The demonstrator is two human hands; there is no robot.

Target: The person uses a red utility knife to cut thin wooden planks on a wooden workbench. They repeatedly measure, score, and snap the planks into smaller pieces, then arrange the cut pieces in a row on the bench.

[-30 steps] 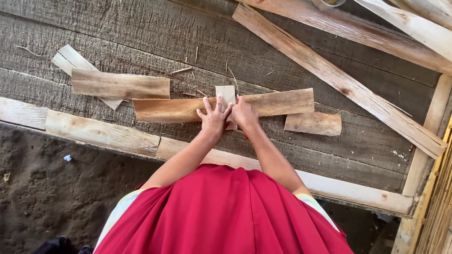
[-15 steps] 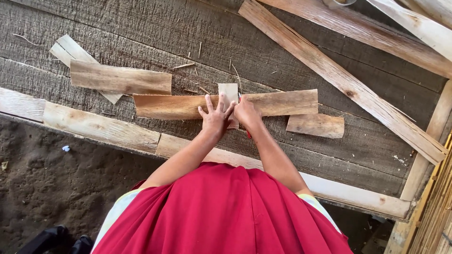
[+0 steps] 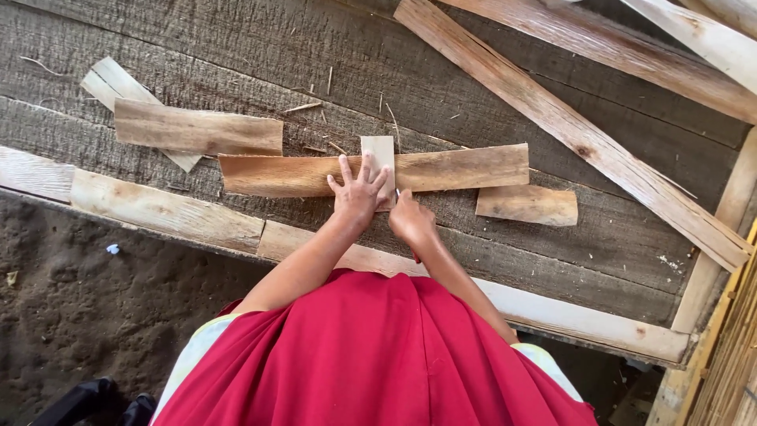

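Small pale wood block (image 3: 379,158) — under spread left fingers (image 3: 356,175), across long strip (image 3: 457,168)

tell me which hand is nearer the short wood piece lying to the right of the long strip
Right. The right hand is fisted just left of the short wood piece; the left hand lies farther left, flat on the long strip.

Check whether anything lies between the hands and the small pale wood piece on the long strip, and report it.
Nothing visible does. The left hand lies flat, fingers spread, directly on the small pale wood piece and the long brown strip under it. The right hand is closed at the piece's lower edge, beside the left hand; what it grips is too small to tell.
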